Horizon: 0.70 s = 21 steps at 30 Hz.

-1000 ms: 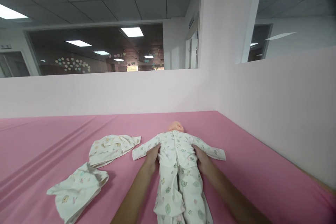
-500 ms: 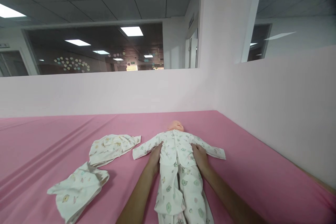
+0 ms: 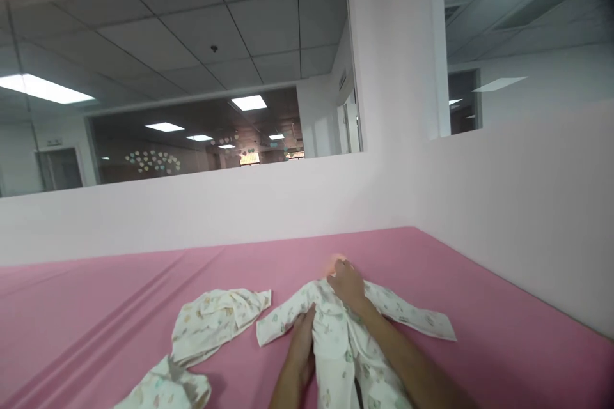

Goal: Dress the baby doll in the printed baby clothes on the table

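Note:
A baby doll lies on its back on the pink sheet, its head [image 3: 338, 262] at the far end and partly covered by my right hand. It wears a white printed baby shirt [image 3: 330, 329], both sleeves spread out sideways, and matching pants [image 3: 332, 382] that run out of view at the bottom. My left hand [image 3: 303, 339] grips the doll's side below the left-hand sleeve, its fingertips partly hidden by the cloth. My right hand [image 3: 348, 282] lies over the neckline with bent fingers, close under the doll's face; it appears closed on the shirt's collar.
Two crumpled white printed baby garments lie to the left: one farther off [image 3: 218, 319], one nearer [image 3: 165, 386] and cut by the frame's bottom. The pink sheet [image 3: 119, 307] has long creases. White walls [image 3: 268, 204] with windows bound the far and right sides.
My right hand has moved from the doll's side up and inward to the collar, by the head. My left hand stays at the other side. The view has tilted upward.

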Motion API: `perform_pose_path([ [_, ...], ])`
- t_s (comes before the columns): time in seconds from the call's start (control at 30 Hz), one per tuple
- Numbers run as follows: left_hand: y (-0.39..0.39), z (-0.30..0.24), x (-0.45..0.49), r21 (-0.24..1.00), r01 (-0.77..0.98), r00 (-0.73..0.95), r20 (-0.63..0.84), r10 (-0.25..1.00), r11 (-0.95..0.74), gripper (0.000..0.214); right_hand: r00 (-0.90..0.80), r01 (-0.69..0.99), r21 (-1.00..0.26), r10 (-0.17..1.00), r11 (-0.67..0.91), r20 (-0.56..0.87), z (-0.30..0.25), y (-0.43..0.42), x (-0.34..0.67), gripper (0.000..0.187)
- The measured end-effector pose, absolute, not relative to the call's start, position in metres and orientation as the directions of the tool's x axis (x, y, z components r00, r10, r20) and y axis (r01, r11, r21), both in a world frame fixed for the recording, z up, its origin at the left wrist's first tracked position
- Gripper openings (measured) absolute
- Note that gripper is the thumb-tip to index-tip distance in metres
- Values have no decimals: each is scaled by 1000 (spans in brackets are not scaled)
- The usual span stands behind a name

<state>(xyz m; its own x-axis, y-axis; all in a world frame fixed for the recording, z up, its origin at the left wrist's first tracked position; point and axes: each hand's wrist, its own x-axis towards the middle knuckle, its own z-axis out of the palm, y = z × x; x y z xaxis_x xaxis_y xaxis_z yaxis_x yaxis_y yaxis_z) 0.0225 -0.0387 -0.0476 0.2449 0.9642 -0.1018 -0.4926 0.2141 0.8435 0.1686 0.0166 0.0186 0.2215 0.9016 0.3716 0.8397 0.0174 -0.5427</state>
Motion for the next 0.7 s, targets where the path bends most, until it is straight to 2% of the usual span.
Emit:
perform_pose_path([
  [0.13, -37, -51, 21, 873, -473, 197, -28, 980, 120, 57, 242, 871, -489, 909, -50, 340, 11, 23, 174, 23],
  [0.3, -32, -51, 21, 865, -475, 199, -73, 977, 162, 57, 249, 900, -428, 901, -80, 355, 7, 22, 179, 26],
  [0.5, -21, -55, 22, 873, -451, 173, -120, 978, 187, 54, 198, 927, -374, 877, -22, 439, 0, 18, 176, 27],
  [0.7, -31, -48, 22, 860, -474, 227, -85, 970, 186, 51, 133, 949, -312, 828, 53, 545, 1, 6, 173, 26],
])
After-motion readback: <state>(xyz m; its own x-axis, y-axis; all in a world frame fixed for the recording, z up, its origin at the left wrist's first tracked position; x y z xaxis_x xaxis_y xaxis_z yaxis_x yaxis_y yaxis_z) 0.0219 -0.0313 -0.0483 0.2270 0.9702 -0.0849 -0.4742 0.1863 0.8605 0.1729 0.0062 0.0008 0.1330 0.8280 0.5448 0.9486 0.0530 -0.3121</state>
